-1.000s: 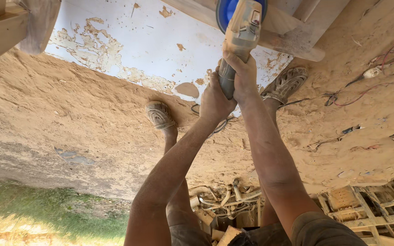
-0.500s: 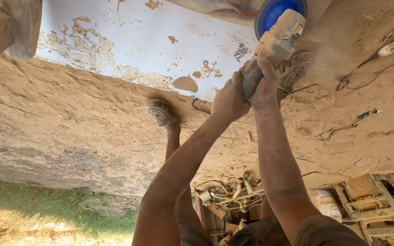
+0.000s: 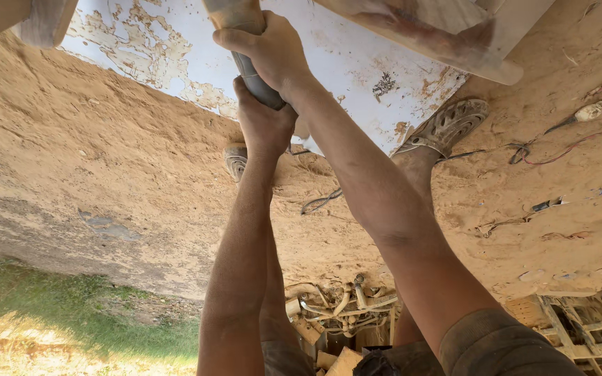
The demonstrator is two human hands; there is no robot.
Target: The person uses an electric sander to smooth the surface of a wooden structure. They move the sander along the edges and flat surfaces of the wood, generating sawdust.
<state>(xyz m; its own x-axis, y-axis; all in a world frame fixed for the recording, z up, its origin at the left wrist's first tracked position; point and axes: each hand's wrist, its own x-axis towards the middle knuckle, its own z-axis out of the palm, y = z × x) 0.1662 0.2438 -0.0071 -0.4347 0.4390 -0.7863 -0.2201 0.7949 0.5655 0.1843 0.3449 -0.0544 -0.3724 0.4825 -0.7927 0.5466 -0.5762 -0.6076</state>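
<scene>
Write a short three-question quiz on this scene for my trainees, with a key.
1. True or false: the left hand and the right hand both have a grip on the grey tool handle.
2. The white board with peeling paint lies on: A) grass, B) sandy ground, C) a tiled floor.
3. Which hand sits higher in the picture, farther along the tool?

Key: 1 true; 2 B; 3 the right hand.
</scene>
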